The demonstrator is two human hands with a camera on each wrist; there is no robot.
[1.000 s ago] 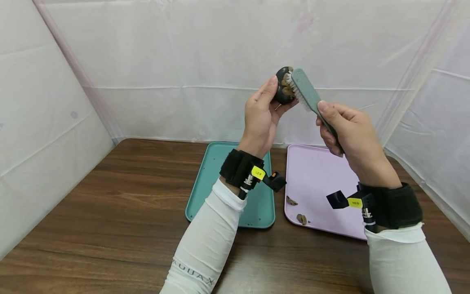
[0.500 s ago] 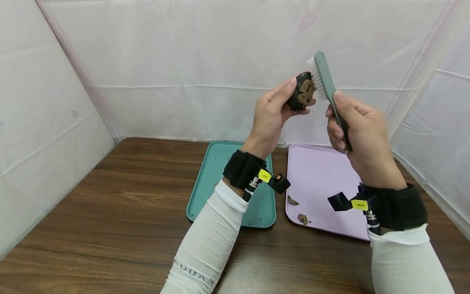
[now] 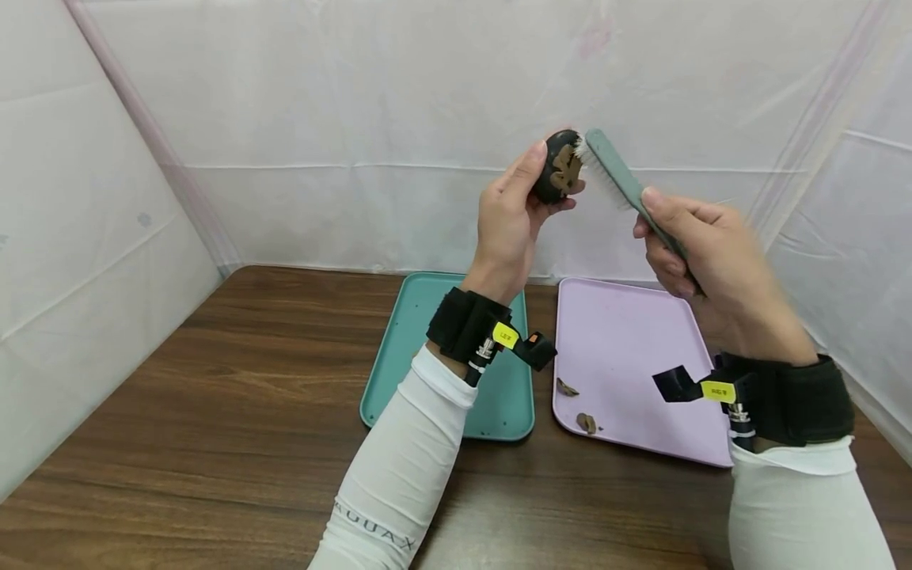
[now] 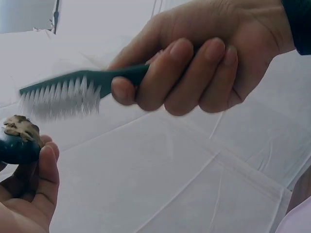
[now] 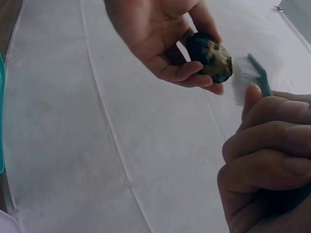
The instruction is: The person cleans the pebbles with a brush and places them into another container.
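Stone (image 3: 558, 166) pinched in left hand (image 3: 509, 226) fingertips; right hand (image 3: 705, 253) grips brush (image 3: 613, 176) beside stone; hard stroke could knock stone loose.

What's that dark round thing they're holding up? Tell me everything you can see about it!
The dark round thing is a small, smooth, egg-like lump, blackish with a hint of blue-green. A rough tan crust, like dried mud, sticks to one side. The left hand pinches it between thumb and fingertips, high above the table in front of the white sheet. The brush, gripped by the right hand, has its white bristles right at the crusty patch.
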